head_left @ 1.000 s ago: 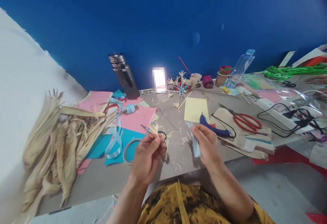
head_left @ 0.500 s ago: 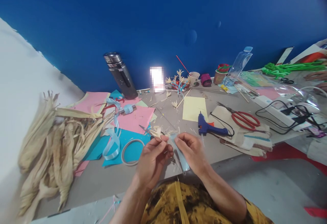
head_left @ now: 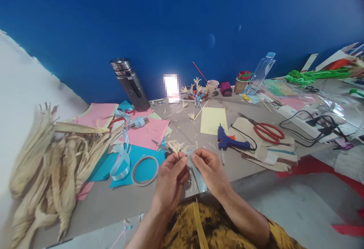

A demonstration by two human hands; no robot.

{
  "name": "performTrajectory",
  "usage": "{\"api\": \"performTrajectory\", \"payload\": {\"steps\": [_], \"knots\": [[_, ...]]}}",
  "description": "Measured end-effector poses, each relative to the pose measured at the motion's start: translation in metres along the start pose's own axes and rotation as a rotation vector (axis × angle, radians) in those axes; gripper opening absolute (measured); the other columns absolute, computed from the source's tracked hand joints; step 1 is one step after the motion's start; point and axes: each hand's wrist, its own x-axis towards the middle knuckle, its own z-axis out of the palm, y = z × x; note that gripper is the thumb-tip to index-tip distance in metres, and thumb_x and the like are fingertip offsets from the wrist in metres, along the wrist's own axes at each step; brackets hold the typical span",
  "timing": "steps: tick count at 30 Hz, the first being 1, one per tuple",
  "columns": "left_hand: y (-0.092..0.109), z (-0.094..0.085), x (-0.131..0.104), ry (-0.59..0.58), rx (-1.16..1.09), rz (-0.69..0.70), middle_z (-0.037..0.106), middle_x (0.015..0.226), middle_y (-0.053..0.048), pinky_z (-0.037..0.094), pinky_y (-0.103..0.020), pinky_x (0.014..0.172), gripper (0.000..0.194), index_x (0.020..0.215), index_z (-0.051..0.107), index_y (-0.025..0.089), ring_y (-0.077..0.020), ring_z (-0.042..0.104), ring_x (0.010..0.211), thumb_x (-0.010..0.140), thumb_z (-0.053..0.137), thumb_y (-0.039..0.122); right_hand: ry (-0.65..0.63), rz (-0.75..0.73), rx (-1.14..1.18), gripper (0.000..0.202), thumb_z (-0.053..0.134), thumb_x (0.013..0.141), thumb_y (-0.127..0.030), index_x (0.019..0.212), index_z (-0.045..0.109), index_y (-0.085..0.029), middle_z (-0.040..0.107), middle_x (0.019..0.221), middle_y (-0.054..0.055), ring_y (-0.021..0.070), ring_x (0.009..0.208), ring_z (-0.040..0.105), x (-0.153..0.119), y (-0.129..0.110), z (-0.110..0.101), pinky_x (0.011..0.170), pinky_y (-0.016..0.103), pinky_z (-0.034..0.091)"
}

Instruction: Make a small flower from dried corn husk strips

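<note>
My left hand (head_left: 171,177) is closed, thumb against fingers, on a small pale corn-husk flower (head_left: 176,146) whose petals stick up above the fingertips. Close beside it, my right hand (head_left: 209,171) pinches the upper part of a light blue ribbon (head_left: 200,180), which hangs down toward the table's front edge. The two sets of fingertips nearly meet. A flower stem, if there is one, is hidden by my fingers. Just behind the left hand lie small scissors (head_left: 159,145), partly covered. A roll of tape (head_left: 145,170) rests on blue paper to the left.
Dried corn husks (head_left: 64,173) are heaped at the left. A blue glue gun (head_left: 231,141) lies right of my hands, beside a work glove (head_left: 273,152) and red-handled scissors (head_left: 269,132). Further back stand a dark flask (head_left: 132,86), a paper cup (head_left: 212,87) and a plastic bottle (head_left: 260,74).
The view has turned slightly, so most things sit a little further left. Both hands keep their grips, and the husk flower's petals now show more upright above the left fingers.
</note>
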Motion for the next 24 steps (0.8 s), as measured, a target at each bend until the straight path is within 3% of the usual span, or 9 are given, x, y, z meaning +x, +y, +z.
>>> {"api": "performTrajectory", "payload": {"steps": [5, 8, 10, 12, 13, 17, 21, 24], "knots": [[0.001, 0.002, 0.000, -0.002, 0.048, -0.033, 0.034, 0.051, 0.011, 0.018, -0.016, 0.041, 0.038, 0.072, 0.054, 0.016, -0.0010, 0.022, 0.043, 0.065, 0.087, 0.034, -0.093, -0.040, -0.055, 0.032, 0.063, 0.086, -0.040, 0.066, 0.057, -0.016, 0.043, 0.057, -0.004, 0.0094, 0.054, 0.038, -0.004, 0.000, -0.003, 0.050, 0.021, 0.032], [0.006, 0.006, 0.001, 0.019, 0.054, -0.057, 0.032, 0.051, 0.011, 0.018, -0.015, 0.040, 0.038, 0.070, 0.053, 0.016, -0.0015, 0.021, 0.044, 0.063, 0.087, 0.032, -0.187, -0.121, -0.184, 0.027, 0.059, 0.092, -0.038, 0.077, 0.065, -0.016, 0.055, 0.063, -0.001, 0.0114, 0.056, 0.048, 0.000, -0.001, -0.026, 0.051, 0.022, 0.037], [0.010, 0.008, 0.003, 0.041, 0.056, -0.078, 0.031, 0.052, 0.011, 0.018, -0.015, 0.039, 0.038, 0.070, 0.053, 0.016, -0.0017, 0.020, 0.045, 0.060, 0.087, 0.030, -0.120, -0.236, -0.399, 0.023, 0.054, 0.095, -0.034, 0.090, 0.068, -0.016, 0.066, 0.076, 0.004, 0.0149, 0.064, 0.057, 0.008, -0.004, -0.053, 0.057, 0.024, 0.045], [0.014, 0.009, 0.006, 0.064, 0.060, -0.086, 0.033, 0.054, 0.011, 0.018, -0.014, 0.039, 0.039, 0.071, 0.053, 0.016, -0.0020, 0.023, 0.046, 0.058, 0.088, 0.028, 0.089, -0.332, -0.748, 0.017, 0.054, 0.094, -0.025, 0.095, 0.069, -0.017, 0.070, 0.086, 0.007, 0.0192, 0.075, 0.062, 0.018, -0.007, -0.085, 0.069, 0.030, 0.049], [0.015, 0.010, 0.008, 0.074, 0.061, -0.087, 0.035, 0.055, 0.010, 0.019, -0.014, 0.039, 0.039, 0.072, 0.054, 0.016, -0.0021, 0.025, 0.046, 0.057, 0.088, 0.027, 0.132, -0.336, -0.939, 0.015, 0.058, 0.090, -0.020, 0.100, 0.069, -0.018, 0.071, 0.094, 0.009, 0.0229, 0.086, 0.063, 0.023, -0.009, -0.100, 0.077, 0.034, 0.049], [0.017, 0.013, 0.017, 0.067, 0.089, -0.097, 0.039, 0.054, 0.009, 0.019, -0.013, 0.039, 0.041, 0.069, 0.052, 0.017, -0.0023, 0.030, 0.046, 0.053, 0.089, 0.027, 0.026, -0.237, -1.412, 0.033, 0.066, 0.085, -0.018, 0.118, 0.065, -0.018, 0.068, 0.112, 0.013, 0.0320, 0.109, 0.058, 0.036, -0.013, -0.134, 0.089, 0.042, 0.046], [0.017, 0.019, 0.025, 0.055, 0.155, -0.113, 0.036, 0.046, 0.010, 0.019, -0.014, 0.039, 0.040, 0.064, 0.050, 0.017, -0.0024, 0.028, 0.043, 0.054, 0.087, 0.030, -0.078, -0.196, -1.516, 0.029, 0.068, 0.086, -0.022, 0.114, 0.067, -0.017, 0.066, 0.107, 0.013, 0.0325, 0.105, 0.058, 0.041, -0.007, -0.136, 0.086, 0.042, 0.047], [0.019, 0.024, 0.030, 0.057, 0.201, -0.091, 0.036, 0.045, 0.010, 0.019, -0.014, 0.039, 0.038, 0.063, 0.051, 0.017, -0.0025, 0.030, 0.042, 0.053, 0.086, 0.030, -0.087, -0.231, -1.432, 0.025, 0.061, 0.091, -0.024, 0.116, 0.068, -0.021, 0.065, 0.102, 0.011, 0.0309, 0.103, 0.059, 0.045, 0.003, -0.144, 0.087, 0.043, 0.046]]}}
